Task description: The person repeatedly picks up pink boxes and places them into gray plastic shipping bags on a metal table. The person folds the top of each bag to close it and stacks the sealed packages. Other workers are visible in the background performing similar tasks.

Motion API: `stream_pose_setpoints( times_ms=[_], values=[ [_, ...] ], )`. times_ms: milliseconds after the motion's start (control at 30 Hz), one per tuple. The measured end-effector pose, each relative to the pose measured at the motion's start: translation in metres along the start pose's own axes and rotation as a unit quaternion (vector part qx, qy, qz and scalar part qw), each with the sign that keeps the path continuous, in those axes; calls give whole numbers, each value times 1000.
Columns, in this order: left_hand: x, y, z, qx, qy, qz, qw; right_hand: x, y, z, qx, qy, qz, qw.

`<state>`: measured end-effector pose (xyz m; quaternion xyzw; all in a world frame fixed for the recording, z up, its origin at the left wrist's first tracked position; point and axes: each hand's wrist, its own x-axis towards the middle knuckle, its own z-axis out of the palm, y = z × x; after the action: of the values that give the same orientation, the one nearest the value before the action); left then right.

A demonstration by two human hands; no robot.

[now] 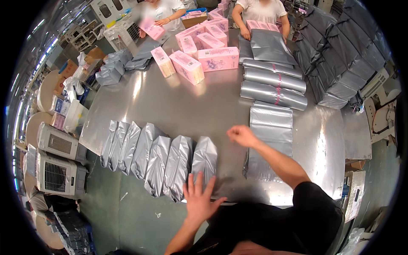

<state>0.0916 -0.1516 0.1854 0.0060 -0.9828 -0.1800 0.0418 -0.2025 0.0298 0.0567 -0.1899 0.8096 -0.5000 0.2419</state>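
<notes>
Nearest, left hand [197, 199], fingers spread flat, grip holding nothing, fingertips at the near end of the last crinkled silver foil pouch [204, 159] in an overlapping row along the shiny steel counter [178, 106] edge; right hand [241, 135] farther out, loosely curled, holding nothing, hovering just beside a flat grey plastic bag stack [270, 136]; pink rectangular cartons [199, 59] well beyond, near two other people.

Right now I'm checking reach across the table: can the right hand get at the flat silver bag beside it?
Probably yes. The right hand hovers open just left of the flat silver bag, with only bare metal table between them. The left hand rests by the row of filled pouches, well clear.
</notes>
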Motion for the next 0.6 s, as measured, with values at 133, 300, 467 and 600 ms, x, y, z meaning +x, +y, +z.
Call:
stream_pose_setpoints(
  times_ms=[133, 300, 467, 600],
  values=[
    [11, -18, 43, 124, -15, -28, 992, 177, -60, -36, -275, 139, -165, 937],
    [0, -39, 51, 55, 28, -59, 996, 344, -128, -30, -414, 220, -197, 861],
    [20, -37, 47, 70, 20, -60, 996, 379, -125, -21, -351, 198, -29, 915],
    [32, -26, 27, 62, -55, -73, 994, 301, -89, -60, -181, 202, -23, 962]
  ],
)
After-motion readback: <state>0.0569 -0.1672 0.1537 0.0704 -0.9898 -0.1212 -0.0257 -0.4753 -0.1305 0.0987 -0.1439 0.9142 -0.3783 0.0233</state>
